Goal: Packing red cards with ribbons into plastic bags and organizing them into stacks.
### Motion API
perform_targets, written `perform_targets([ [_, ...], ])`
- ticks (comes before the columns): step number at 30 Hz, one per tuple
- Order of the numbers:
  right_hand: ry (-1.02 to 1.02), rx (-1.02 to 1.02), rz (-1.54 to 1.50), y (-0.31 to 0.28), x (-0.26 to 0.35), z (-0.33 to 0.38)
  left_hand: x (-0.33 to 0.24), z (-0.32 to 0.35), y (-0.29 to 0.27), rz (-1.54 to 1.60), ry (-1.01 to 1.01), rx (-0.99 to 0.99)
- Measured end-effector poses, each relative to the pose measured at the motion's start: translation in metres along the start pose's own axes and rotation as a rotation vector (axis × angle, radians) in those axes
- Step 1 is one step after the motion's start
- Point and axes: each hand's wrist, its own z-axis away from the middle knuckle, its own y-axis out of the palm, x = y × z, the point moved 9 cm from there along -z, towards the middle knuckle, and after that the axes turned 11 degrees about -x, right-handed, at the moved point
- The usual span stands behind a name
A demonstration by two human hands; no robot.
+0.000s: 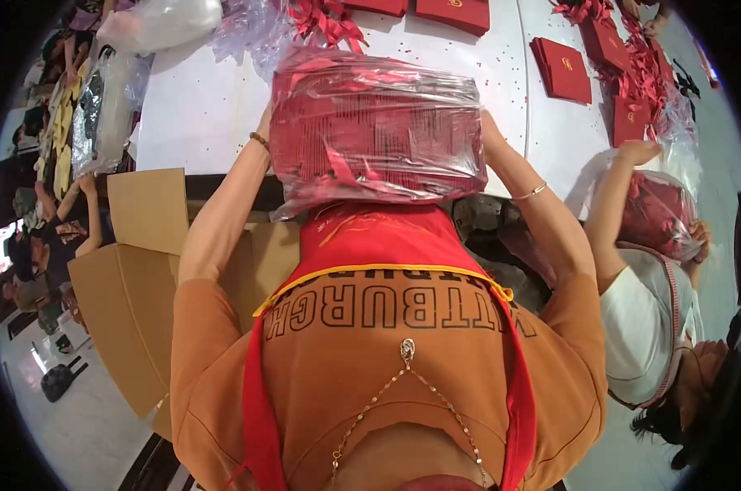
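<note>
Both hands grip the clear plastic-wrapped bundle of red cards (377,131) at its short ends, long axis left-right, above the white table (198,106) edge; fingers hidden, state indeterminable

White table (198,106) carries flat red booklets (563,69) lying singly and in small stacks toward the far and right edge, with red ribbon bows (325,20) and crumpled clear plastic bags (162,24) near the far left corner. An open brown cardboard box (133,303) stands on the floor at the left — flaps spread. At the right, a co-worker in a white shirt (645,335) reaches a hand (637,151) to the table edge beside another clear bag of red goods (657,213).
</note>
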Motion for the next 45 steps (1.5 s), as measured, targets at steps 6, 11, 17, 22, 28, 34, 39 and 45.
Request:
perform_targets([
  [6, -0.253, -0.111, -0.282, -0.005, 0.094, 0.054, -0.046, 0.003, 0.032, -0.129, 0.175, -0.049],
  [11, -0.713, -0.344, 0.034, -0.051, 0.062, 0.025, -0.038, -0.016, -0.003, -0.462, 0.415, -0.248],
  [17, -0.381, -0.233, -0.567, -0.076, 0.02, -0.034, -0.07, -0.012, 0.032, -1.005, 0.831, -0.352],
  [22, -0.517, -0.236, -0.52, -0.079, 0.025, -0.031, -0.071, -0.008, 0.117, -1.771, 1.218, -0.034],
  [28, -0.424, -0.147, -0.553, -0.072, 0.026, -0.027, -0.022, -0.029, 0.116, -2.251, 1.25, -0.156],
  [34, -0.396, -0.157, -0.597, -0.078, 0.021, -0.033, -0.021, -0.041, 0.115, -2.425, 1.131, -0.083],
  [39, -0.398, -0.194, -0.515, -0.075, 0.018, -0.027, 0.005, -0.068, 0.145, -2.279, 0.97, 0.176],
  [45, -0.522, -0.354, -0.405, -0.109, 0.007, -0.041, 0.059, -0.09, 0.181, -2.17, 1.126, 0.148],
])
